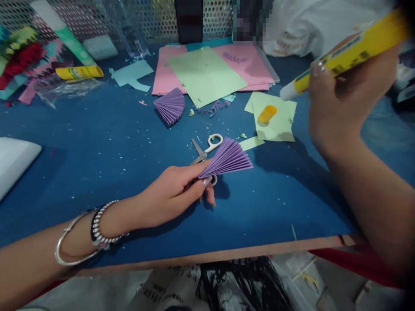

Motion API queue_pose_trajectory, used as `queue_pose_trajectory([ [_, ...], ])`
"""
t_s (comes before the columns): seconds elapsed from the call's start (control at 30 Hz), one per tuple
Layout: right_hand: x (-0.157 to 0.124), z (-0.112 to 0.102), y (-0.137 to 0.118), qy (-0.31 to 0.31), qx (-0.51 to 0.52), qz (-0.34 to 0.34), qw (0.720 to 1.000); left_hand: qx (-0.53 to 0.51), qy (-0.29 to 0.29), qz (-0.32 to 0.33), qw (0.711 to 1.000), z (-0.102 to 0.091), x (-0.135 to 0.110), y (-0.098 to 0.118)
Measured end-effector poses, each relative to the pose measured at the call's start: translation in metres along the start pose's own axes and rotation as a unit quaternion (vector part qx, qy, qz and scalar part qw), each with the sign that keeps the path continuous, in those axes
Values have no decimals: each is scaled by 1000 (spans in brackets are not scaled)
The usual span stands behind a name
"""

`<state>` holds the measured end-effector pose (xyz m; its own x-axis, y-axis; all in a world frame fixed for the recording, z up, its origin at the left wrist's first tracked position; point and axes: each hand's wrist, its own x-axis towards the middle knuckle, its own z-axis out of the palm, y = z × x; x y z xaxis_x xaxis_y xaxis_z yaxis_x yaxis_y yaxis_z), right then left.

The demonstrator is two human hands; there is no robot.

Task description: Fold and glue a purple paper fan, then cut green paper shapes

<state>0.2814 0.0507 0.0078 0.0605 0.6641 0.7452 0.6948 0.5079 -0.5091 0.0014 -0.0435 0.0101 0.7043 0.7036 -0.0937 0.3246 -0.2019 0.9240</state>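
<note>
Your left grip [175, 188] pinches the purple fan [229, 159] by its narrow end, scissors [203, 154] partly hidden behind; your right grip [343, 101], well to its right, grasps the uncapped glue stick [355, 51]. Gluing appears in hand; the next move likely calls for a steady fan.

This looks like a papercraft workspace: a blue-topped table with a pale brown edge [275, 216], backed by a perforated grey metal panel [155, 21]. Flat pink paper sheets [162, 77] lie under a square pale-green paper sheet [207, 73], with white-handled metal scissors [203, 154] nearer the front. A yellow glue stick with a white tip [350, 55], a pleated purple paper fan [228, 159] and small purple paper clippings [214, 108] show the same trade (whether in a home, school or workshop, I cannot tell).
</note>
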Motion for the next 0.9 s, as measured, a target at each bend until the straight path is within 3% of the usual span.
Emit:
queue_pose_trajectory([
  [0.1, 2, -1, 2, 33, -78, -50, 995, -2, 4, 1, 1000, 0, 0, 0],
  [0.43, -3, 11, 0, -99, -206, 61, 972, -24, 34, -7, 999, 1, 0, 0],
  [0.7, -3, 14, -7, -179, -243, 84, 950, 0, 32, -2, 999, -1, -1, 0],
  [0.77, -4, 13, -10, -157, -243, 90, 953, -1, 36, -3, 999, -1, -1, 0],
  [0.9, -9, 9, -16, -4, -91, -5, 996, -8, 61, -2, 998, 1, 0, 1],
])
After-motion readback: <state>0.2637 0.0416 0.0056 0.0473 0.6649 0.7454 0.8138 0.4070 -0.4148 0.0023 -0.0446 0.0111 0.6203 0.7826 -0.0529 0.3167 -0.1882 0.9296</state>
